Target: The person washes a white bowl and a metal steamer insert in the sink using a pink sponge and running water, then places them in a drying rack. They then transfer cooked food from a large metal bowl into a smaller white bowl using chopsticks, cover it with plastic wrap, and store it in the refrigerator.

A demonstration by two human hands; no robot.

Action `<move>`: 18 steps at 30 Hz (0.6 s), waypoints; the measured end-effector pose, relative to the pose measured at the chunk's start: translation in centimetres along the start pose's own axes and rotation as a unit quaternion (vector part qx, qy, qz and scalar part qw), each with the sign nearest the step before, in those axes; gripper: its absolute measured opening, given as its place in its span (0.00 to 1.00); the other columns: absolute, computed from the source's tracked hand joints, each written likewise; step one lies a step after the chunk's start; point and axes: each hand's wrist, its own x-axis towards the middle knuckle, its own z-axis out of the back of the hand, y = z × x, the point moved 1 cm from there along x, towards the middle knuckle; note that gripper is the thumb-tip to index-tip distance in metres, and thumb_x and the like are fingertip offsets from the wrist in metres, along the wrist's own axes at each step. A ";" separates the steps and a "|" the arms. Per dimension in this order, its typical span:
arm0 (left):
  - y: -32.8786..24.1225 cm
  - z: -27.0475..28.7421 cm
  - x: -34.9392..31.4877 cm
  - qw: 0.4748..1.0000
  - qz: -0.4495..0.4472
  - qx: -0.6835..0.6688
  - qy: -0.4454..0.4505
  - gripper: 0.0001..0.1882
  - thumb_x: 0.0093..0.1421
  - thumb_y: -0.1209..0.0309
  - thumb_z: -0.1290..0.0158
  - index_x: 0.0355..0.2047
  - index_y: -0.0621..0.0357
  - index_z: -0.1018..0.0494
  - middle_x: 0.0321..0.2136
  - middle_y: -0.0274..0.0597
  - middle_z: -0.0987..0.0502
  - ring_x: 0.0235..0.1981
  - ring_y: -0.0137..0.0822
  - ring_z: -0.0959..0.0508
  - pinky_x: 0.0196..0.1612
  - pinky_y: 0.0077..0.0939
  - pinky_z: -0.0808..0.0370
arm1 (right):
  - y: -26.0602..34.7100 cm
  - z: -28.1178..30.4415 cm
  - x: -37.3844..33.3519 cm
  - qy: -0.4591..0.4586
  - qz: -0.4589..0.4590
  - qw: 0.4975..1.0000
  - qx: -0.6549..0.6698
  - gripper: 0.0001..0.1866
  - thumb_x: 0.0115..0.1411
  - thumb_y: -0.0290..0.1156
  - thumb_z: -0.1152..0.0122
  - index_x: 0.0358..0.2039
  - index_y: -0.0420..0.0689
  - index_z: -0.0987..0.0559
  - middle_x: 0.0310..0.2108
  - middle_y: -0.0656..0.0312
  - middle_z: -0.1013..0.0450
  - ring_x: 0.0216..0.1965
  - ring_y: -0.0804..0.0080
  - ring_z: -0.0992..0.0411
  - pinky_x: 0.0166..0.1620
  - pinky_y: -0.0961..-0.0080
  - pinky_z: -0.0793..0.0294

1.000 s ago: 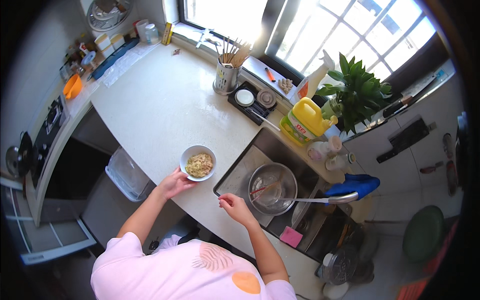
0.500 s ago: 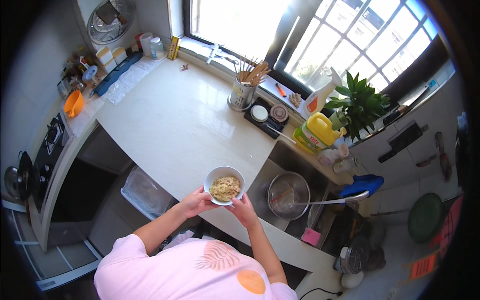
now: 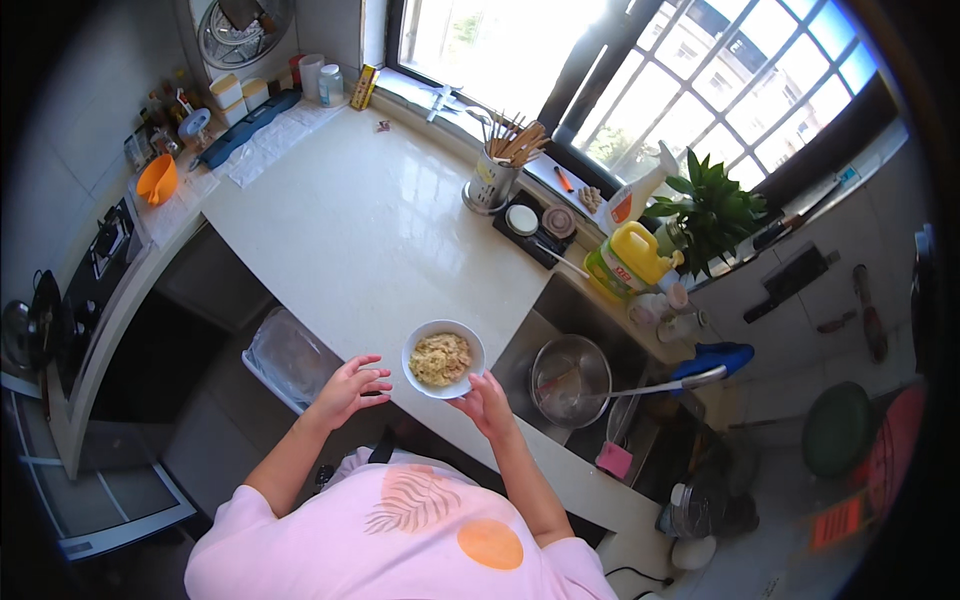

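Note:
A white bowl [image 3: 475, 343] is at the counter's near edge, filled with a pale yellowish, lumpy mash [image 3: 440, 360] whose kind I cannot make out. My right hand [image 3: 486, 406] grips the bowl's near right side, with the thumb by the rim and the other fingers partly hidden underneath. Just left of the bowl, my left hand [image 3: 349, 390] holds nothing; its fingers are spread and apart from the rim. Whether the bowl rests on the counter [image 3: 350, 220] or is held slightly above it, I cannot tell.
To the right, a sink [image 3: 520, 345] holds a metal basin [image 3: 570, 380] under the faucet [image 3: 690, 381]. A yellow jug [image 3: 625, 260], a chopstick holder [image 3: 491, 180] and a plant [image 3: 712, 210] line the window side. Below the counter's left edge stands a clear plastic bin [image 3: 290, 355].
My left hand has let go of the bowl and moved left, its fingers opening. My right hand still holds the bowl. The whole view has shifted slightly.

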 end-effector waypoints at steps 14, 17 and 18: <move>7.4 -4.3 -2.5 0.984 0.013 -0.126 0.124 0.33 0.50 0.73 0.49 0.56 0.54 0.49 0.51 0.46 0.39 0.51 0.42 0.34 0.49 0.42 0.31 | -2.9 1.9 -6.6 0.038 -0.111 0.991 0.061 0.30 0.55 0.34 0.46 0.55 0.43 0.45 0.52 0.56 0.41 0.52 0.64 0.39 0.52 0.59 0.35; 7.2 -5.0 -1.5 0.982 0.021 -0.129 0.139 0.34 0.50 0.69 0.48 0.56 0.54 0.49 0.52 0.46 0.39 0.52 0.42 0.35 0.50 0.41 0.32 | -1.2 2.0 -7.1 -0.047 -0.040 0.998 0.007 0.25 0.57 0.33 0.48 0.53 0.38 0.42 0.48 0.54 0.37 0.49 0.64 0.35 0.49 0.63 0.31; 7.1 -4.9 -1.0 0.981 0.025 -0.128 0.143 0.34 0.50 0.68 0.48 0.56 0.56 0.49 0.53 0.47 0.39 0.53 0.42 0.36 0.51 0.41 0.33 | -0.5 2.6 -7.2 -0.079 -0.031 0.996 -0.005 0.23 0.58 0.33 0.49 0.51 0.38 0.40 0.46 0.55 0.36 0.47 0.64 0.34 0.48 0.64 0.30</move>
